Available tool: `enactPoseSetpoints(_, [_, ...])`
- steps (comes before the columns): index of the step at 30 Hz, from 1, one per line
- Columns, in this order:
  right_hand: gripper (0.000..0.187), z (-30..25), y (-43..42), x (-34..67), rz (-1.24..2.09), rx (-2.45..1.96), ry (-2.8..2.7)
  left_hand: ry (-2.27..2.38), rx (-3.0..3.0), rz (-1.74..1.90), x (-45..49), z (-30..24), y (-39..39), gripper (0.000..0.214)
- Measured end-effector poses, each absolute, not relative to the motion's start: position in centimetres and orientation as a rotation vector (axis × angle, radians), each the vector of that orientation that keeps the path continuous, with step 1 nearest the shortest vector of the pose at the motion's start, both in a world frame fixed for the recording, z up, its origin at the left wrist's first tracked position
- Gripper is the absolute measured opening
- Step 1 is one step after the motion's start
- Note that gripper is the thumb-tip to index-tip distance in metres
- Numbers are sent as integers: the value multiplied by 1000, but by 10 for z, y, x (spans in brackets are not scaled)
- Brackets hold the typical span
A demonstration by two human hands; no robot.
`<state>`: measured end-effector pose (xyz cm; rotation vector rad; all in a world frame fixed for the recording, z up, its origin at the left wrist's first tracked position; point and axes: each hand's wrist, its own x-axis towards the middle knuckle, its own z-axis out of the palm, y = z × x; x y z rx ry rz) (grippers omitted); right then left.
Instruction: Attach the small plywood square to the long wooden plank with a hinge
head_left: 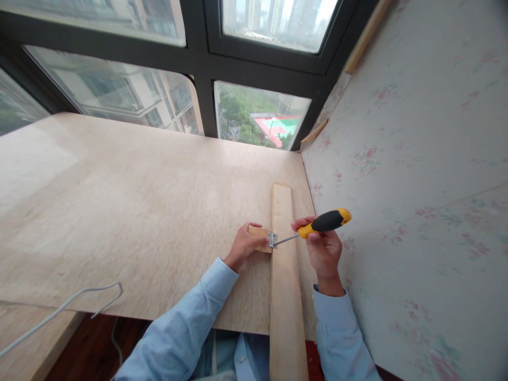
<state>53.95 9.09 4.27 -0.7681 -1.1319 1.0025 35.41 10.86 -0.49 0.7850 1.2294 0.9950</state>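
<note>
A long pale wooden plank [283, 296] lies on the marble-patterned tabletop [130, 211], running away from me near the right wall. A small wooden block [262, 234] butts against its left side, joined by a small metal hinge [272, 239]. My left hand [245, 246] is closed over the block and holds it down. My right hand [323, 248] grips a yellow-and-black screwdriver [323, 223], its metal tip touching the hinge.
A floral-papered wall [416, 185] stands close on the right. Dark-framed windows [206, 63] run along the table's far edge. A bent white wire [63, 309] hangs over the near left edge of the table, above a dark wooden floor.
</note>
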Motion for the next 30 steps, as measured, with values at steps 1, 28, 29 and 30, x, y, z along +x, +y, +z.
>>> enactPoseSetpoints(1, [26,43,91,540,1005,-763,-1132,1230,785,998,354,-5,109,53])
enactPoseSetpoints(28, [31,37,92,540,937,-901,-1104,1236,746,1015,355,-4,109,57])
enactPoseSetpoints(29, [32,37,92,539,930,-913,-1109,1236,747,1015,355,-3,109,57])
enactPoseSetpoints(30, [32,38,92,539,924,-923,-1112,1234,750,1016,355,-3,109,58])
